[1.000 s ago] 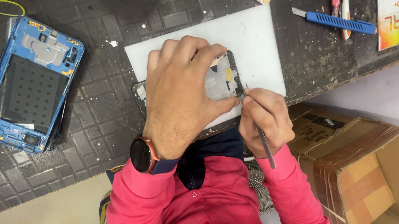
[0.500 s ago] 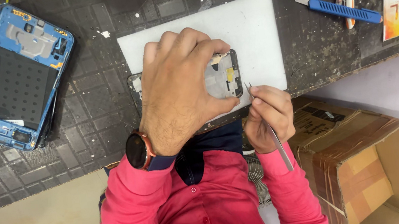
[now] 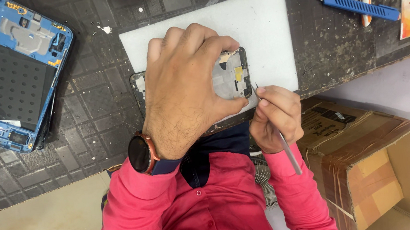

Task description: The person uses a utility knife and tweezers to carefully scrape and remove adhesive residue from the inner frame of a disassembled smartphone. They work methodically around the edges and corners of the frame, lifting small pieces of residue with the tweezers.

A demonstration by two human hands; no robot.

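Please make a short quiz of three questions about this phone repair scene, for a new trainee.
1. True or false: the left hand lies over the dark phone frame on the white mat.
2. What does the right hand hold?
A. the blue utility knife
B. a thin metal tool
C. a cardboard box
3. Fill in: the blue phone housing lies apart, on the dark ____ bench mat.

Key:
1. True.
2. B; its tip points at the frame's near corner.
3. Gridded.
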